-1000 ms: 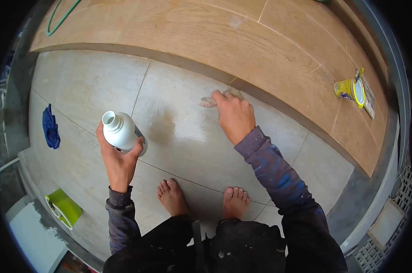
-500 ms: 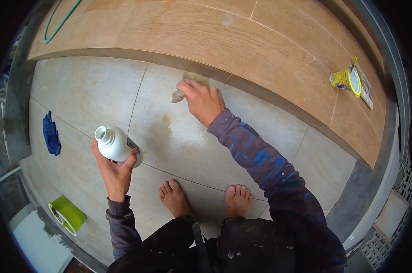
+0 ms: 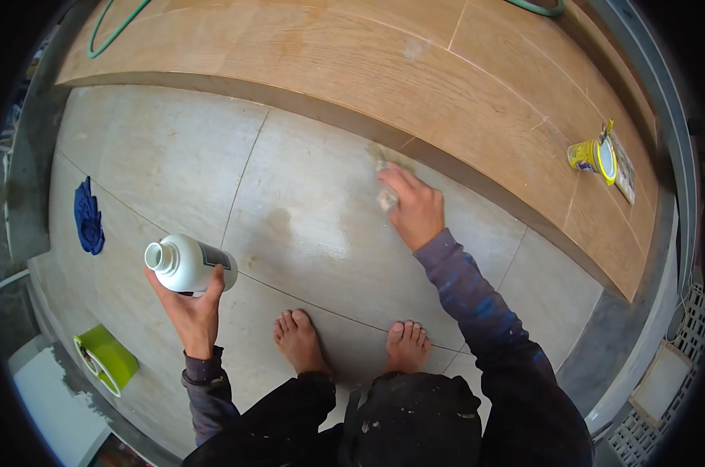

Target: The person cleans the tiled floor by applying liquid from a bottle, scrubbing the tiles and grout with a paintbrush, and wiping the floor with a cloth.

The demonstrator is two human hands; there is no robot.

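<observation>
Left hand (image 3: 193,311) round a white plastic bottle with rounded shoulders (image 3: 182,263); right hand (image 3: 418,214) on a small, pale, blurred hand tool (image 3: 386,200)

On my head feed the left fingers and thumb are closed round the bottle's body, a finger on one side and the thumb on the other; the bottle is tilted, its uncapped mouth turned to the left, its dark label partly showing; it is held over the pale grey tiled floor (image 3: 173,140), and I cannot tell its height. The right fingers are closed on the tool near the floor's far edge, close to the front edge of the raised, brown wood-patterned tile step (image 3: 329,54); the blur is such that I cannot tell whether the tool's far end touches the floor.

Between the hands I see a shiny, wet-looking patch (image 3: 321,233) on the floor; two bare feet (image 3: 299,342) stand nearer me. Toward the floor's left edge lies a crumpled dark blue cloth-like bundle (image 3: 88,216); near its lower left corner is a lime green container with a white rim (image 3: 115,354). Toward the step's right end I find a small yellow tin with printed sides (image 3: 582,156); a thin green hose (image 3: 119,31) loops near the step's left end.
</observation>
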